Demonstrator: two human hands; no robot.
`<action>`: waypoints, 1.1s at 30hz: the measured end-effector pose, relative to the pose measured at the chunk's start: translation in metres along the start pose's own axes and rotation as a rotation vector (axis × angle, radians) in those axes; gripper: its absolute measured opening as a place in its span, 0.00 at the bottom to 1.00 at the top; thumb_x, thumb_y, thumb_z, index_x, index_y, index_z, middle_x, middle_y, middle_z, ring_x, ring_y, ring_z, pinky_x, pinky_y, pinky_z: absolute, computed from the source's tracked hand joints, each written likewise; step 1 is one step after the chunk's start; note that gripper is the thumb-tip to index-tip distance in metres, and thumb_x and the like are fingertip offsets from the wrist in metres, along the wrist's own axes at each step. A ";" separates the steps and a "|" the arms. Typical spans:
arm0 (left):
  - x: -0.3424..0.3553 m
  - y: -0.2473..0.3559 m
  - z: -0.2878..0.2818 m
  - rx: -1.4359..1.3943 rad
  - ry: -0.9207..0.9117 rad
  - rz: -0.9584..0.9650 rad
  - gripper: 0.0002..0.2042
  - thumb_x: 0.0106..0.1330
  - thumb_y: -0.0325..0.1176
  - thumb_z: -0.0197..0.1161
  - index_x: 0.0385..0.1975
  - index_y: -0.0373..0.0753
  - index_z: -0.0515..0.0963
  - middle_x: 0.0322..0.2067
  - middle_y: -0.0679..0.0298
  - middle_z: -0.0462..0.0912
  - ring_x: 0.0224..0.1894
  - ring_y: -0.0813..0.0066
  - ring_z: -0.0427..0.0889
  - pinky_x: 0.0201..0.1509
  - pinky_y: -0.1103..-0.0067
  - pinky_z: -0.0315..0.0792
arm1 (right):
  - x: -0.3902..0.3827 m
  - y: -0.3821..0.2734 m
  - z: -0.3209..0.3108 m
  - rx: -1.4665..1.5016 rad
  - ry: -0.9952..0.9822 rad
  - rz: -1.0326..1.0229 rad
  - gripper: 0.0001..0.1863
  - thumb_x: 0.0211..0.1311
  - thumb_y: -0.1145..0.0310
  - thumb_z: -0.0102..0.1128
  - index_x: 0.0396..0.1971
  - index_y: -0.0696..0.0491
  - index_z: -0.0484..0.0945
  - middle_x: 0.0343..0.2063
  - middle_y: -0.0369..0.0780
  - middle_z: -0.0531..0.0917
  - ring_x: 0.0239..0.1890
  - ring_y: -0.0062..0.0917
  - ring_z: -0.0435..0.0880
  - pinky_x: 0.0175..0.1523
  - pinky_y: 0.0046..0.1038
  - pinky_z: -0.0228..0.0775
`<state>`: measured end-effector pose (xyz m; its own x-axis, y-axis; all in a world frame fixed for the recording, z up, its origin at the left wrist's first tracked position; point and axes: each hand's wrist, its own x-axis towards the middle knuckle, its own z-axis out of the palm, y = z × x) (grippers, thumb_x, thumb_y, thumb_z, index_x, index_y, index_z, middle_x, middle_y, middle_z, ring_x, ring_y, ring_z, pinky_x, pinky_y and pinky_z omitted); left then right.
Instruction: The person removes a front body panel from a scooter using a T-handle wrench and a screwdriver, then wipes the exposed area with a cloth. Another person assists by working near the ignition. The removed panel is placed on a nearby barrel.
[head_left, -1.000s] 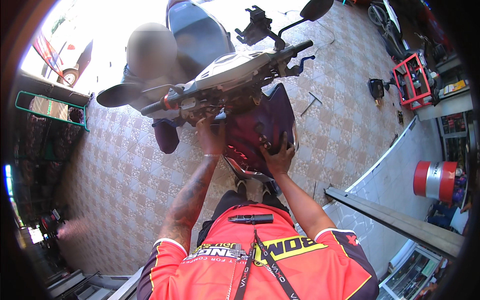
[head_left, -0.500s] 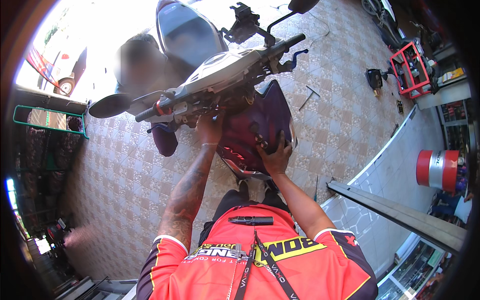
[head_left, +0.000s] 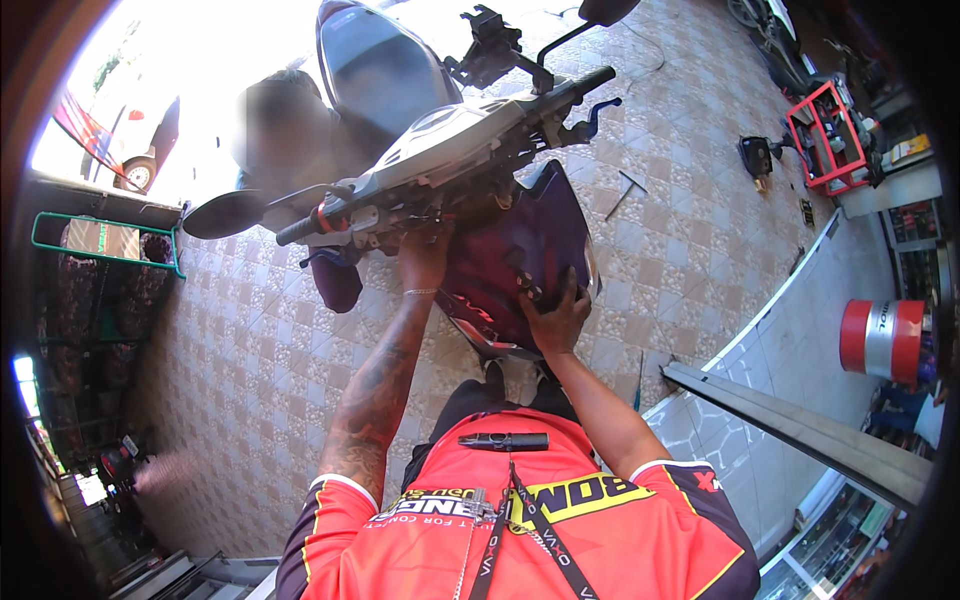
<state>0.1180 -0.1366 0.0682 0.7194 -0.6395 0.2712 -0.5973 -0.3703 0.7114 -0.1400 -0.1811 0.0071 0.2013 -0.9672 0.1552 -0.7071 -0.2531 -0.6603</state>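
A scooter stands in front of me with its handlebar bare of its front cover. My left hand reaches up beneath the middle of the handlebar, beside dark parts and wiring. Its fingertips are hidden there, so what they touch cannot be made out. Against the lower part of the dark purple front panel rests my right hand, thumb and fingers apart. Near its thumb is a small dark fitting on the panel.
Another person in a purple sleeve is beside the scooter at the left. A T-handle wrench lies on the tiled floor. Farther right are a dark part, a red tool rack, a metal rail and a drum.
The whole view has shifted slightly. Both my hands stay at nearly the same places on the scooter, the left one under the handlebar and the right one on the panel.
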 end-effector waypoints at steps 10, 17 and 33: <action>0.000 0.006 -0.003 0.011 -0.015 -0.060 0.15 0.63 0.45 0.68 0.38 0.40 0.89 0.42 0.51 0.87 0.46 0.49 0.86 0.52 0.64 0.77 | 0.002 -0.015 0.000 0.010 -0.026 0.061 0.57 0.45 0.38 0.75 0.72 0.50 0.59 0.55 0.57 0.66 0.58 0.54 0.68 0.62 0.52 0.62; -0.002 0.008 -0.004 0.001 0.016 -0.049 0.15 0.62 0.45 0.69 0.37 0.39 0.89 0.42 0.51 0.88 0.47 0.51 0.86 0.52 0.64 0.77 | -0.001 -0.021 0.001 -0.044 -0.084 0.092 0.59 0.48 0.35 0.72 0.76 0.47 0.53 0.60 0.60 0.63 0.63 0.58 0.66 0.66 0.52 0.60; -0.001 0.013 -0.003 0.015 -0.003 -0.015 0.14 0.63 0.42 0.69 0.38 0.39 0.88 0.39 0.51 0.87 0.43 0.52 0.86 0.49 0.66 0.76 | 0.011 -0.026 -0.007 -0.018 -0.128 -0.082 0.54 0.54 0.38 0.69 0.75 0.49 0.56 0.67 0.67 0.57 0.69 0.62 0.59 0.71 0.54 0.53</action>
<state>0.1107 -0.1389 0.0797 0.7273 -0.6359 0.2582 -0.5914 -0.3899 0.7058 -0.1243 -0.1852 0.0308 0.3433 -0.9325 0.1122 -0.6967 -0.3329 -0.6355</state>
